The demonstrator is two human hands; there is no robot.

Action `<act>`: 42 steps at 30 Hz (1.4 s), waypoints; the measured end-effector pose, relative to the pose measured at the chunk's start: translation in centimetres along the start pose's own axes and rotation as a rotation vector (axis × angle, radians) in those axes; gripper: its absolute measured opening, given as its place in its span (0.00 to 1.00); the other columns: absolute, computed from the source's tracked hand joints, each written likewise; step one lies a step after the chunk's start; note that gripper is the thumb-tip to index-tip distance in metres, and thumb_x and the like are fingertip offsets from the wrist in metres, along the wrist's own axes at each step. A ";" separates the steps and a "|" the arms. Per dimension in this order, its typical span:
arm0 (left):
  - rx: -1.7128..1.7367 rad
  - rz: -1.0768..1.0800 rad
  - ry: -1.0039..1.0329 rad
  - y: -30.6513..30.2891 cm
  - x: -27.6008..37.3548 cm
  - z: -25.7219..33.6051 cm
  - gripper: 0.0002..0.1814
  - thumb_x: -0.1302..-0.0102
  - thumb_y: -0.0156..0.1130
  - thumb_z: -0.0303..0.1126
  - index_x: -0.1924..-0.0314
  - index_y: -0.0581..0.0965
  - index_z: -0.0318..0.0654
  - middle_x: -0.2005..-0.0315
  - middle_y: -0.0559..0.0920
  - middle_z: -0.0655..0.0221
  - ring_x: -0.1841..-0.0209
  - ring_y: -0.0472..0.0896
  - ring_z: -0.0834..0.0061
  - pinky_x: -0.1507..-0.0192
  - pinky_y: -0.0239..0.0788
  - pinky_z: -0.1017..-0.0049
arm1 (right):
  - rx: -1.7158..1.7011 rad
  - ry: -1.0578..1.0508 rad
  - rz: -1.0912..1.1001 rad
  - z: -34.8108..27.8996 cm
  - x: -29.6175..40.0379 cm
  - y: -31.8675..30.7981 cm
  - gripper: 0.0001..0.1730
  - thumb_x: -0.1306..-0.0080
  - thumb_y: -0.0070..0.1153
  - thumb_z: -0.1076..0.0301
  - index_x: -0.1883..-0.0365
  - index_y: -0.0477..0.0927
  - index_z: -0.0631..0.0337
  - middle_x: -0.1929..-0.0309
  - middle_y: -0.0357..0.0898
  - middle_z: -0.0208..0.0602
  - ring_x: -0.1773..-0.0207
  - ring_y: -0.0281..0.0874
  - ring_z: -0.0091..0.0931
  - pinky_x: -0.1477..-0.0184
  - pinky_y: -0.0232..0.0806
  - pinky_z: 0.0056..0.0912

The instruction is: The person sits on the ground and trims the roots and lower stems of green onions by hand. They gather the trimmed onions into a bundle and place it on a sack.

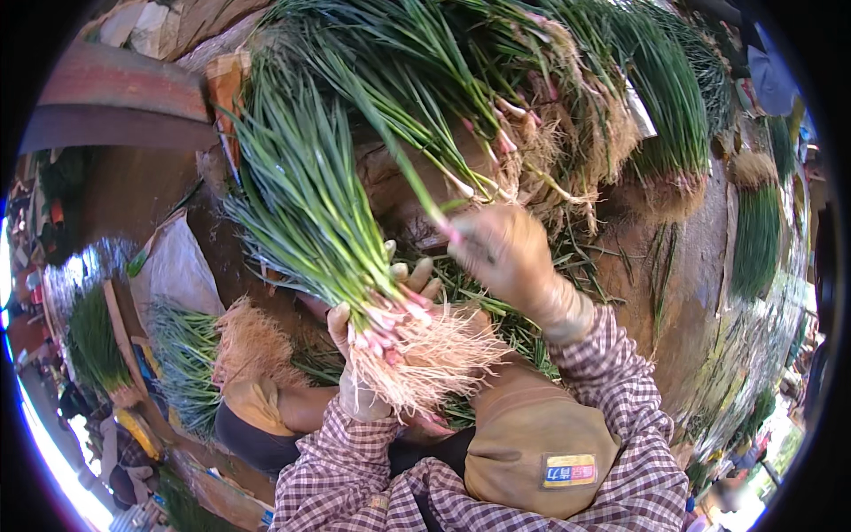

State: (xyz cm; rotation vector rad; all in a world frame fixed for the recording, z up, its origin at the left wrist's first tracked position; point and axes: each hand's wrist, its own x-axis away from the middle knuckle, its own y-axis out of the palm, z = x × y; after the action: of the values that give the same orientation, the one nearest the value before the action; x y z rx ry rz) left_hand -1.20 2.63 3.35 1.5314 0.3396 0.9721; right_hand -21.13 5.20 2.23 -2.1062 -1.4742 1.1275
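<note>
My left hand (pixel 340 332), in a pale glove, holds a thick bunch of green onions (pixel 312 206) around its pinkish lower stems. The leaves fan up and to the left, while the bushy pale roots (pixel 425 366) hang over my palm and wrist. Blurred by motion, my gloved right hand (pixel 508 259) pinches a single green onion stalk (pixel 412 179) near its pink base. This stalk slants up to the left, just right of the bunch. Beyond my right hand lies a loose pile of green onions (pixel 439 80), roots toward the right.
Tied-looking bundles (pixel 665 113) of green onions lie at the right. Another bundle (pixel 193 359) rests by my left knee. Leaf scraps (pixel 525 326) litter the ground between my legs. A reddish wooden beam (pixel 126 86) juts in from the upper left. A person (pixel 123 459) is at the lower left.
</note>
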 end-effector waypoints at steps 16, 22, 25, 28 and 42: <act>-0.154 0.124 -0.119 -1.2 0.4 1.1 0.36 0.43 0.56 0.56 0.49 0.74 0.27 0.55 0.80 0.51 0.52 0.79 0.52 0.48 0.72 0.53 | -0.175 0.187 -0.392 -0.7 0.9 3.9 0.03 0.35 0.54 0.72 0.66 0.76 0.61 0.69 0.78 0.43 0.67 0.80 0.36 0.68 0.71 0.36; -0.036 0.037 -0.039 0.0 0.4 0.4 0.34 0.39 0.56 0.53 0.41 0.70 0.35 0.53 0.80 0.63 0.43 0.74 0.56 0.39 0.63 0.50 | -0.060 0.427 -1.030 0.0 3.7 0.0 0.09 0.34 0.48 0.68 0.64 0.78 0.63 0.68 0.80 0.50 0.62 0.81 0.42 0.60 0.73 0.43; -0.047 0.022 -0.033 -0.6 0.4 0.8 0.39 0.40 0.57 0.52 0.34 0.64 0.37 0.45 0.78 0.60 0.41 0.73 0.55 0.39 0.64 0.47 | -0.104 0.285 -1.279 -0.1 3.6 -1.2 0.13 0.37 0.54 0.70 0.55 0.81 0.60 0.63 0.83 0.50 0.58 0.83 0.39 0.59 0.75 0.37; -0.004 -0.005 -0.006 -1.1 0.3 0.6 0.40 0.39 0.56 0.51 0.31 0.61 0.40 0.40 0.72 0.47 0.42 0.75 0.53 0.40 0.64 0.44 | -0.106 0.265 -0.454 2.5 2.4 -0.4 0.13 0.38 0.60 0.68 0.56 0.81 0.62 0.63 0.83 0.52 0.60 0.84 0.40 0.60 0.76 0.37; -0.064 0.045 -0.020 -0.6 0.5 0.4 0.40 0.40 0.56 0.54 0.32 0.62 0.39 0.44 0.75 0.52 0.37 0.70 0.47 0.40 0.65 0.43 | -0.455 0.333 -0.517 -1.8 2.9 0.2 0.12 0.37 0.62 0.60 0.59 0.83 0.56 0.67 0.82 0.47 0.67 0.82 0.40 0.64 0.74 0.35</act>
State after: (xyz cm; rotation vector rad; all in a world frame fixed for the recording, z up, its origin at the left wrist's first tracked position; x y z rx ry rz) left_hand -0.43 2.81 2.99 1.4949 0.2591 0.9933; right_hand -19.18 8.01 2.01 -1.8631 -2.0633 0.2554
